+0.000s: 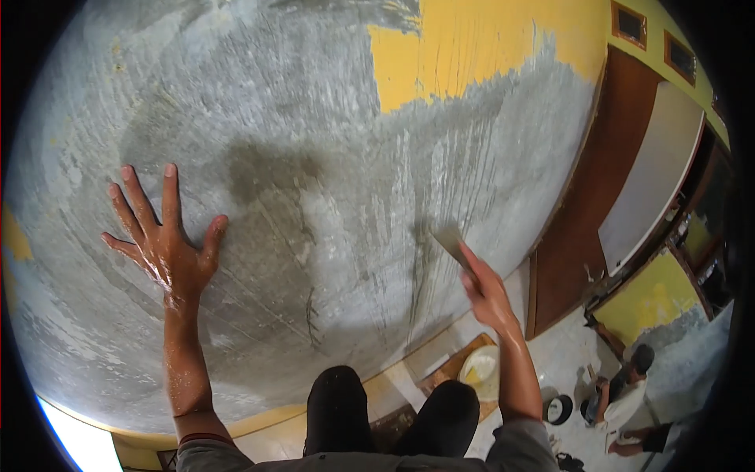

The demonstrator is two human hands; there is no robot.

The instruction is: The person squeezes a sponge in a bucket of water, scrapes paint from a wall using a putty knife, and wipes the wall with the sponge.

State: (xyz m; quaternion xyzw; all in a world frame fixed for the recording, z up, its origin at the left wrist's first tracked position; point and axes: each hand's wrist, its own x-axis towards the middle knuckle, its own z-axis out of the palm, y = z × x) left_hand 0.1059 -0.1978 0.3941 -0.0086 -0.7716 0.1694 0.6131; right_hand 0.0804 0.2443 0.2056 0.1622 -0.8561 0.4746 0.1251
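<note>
Two small brown-framed windows (629, 23) sit high in a yellow-green wall (656, 22) above a brown panel (609, 149) and pale floor (562, 358).

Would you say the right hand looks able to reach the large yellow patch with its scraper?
Probably yes, perhaps with a stretch: the right hand holds the scraper below the large yellow patch, with only grey wall between.

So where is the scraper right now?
The scraper is right of centre in the head view, held in the right hand at the grey wall, below the yellow paint.
</note>
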